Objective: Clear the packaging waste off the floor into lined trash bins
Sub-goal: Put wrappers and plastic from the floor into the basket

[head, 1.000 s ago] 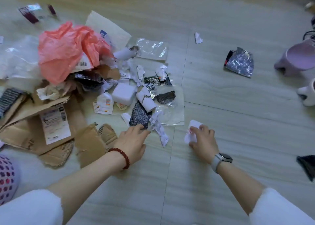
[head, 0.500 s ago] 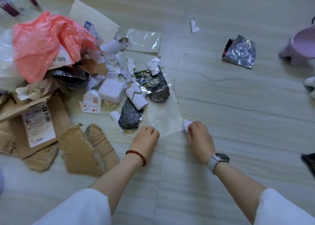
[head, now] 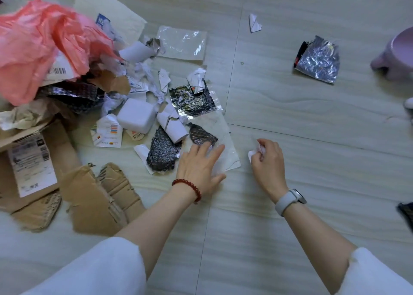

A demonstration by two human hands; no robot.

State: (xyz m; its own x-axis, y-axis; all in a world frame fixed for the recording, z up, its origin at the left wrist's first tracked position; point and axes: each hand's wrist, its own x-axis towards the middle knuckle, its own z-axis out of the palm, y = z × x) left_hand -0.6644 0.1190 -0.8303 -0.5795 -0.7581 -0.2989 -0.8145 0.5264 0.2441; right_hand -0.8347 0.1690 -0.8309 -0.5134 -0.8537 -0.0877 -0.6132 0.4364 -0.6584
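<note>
half a second ago the left hand [head: 199, 166] was a loose fist at the near edge of the clear plastic sheet [head: 228, 154]; now it lies on the sheet with fingers straight and a little spread. the right hand [head: 267, 163] has moved a bit to the right, off the sheet, and pinches a crumpled white paper scrap [head: 257, 151] in curled fingers. the sheet is thin, see-through and wrinkled, flat on the floor [head: 290, 120] beside the dark foil piece [head: 163, 153].
</note>
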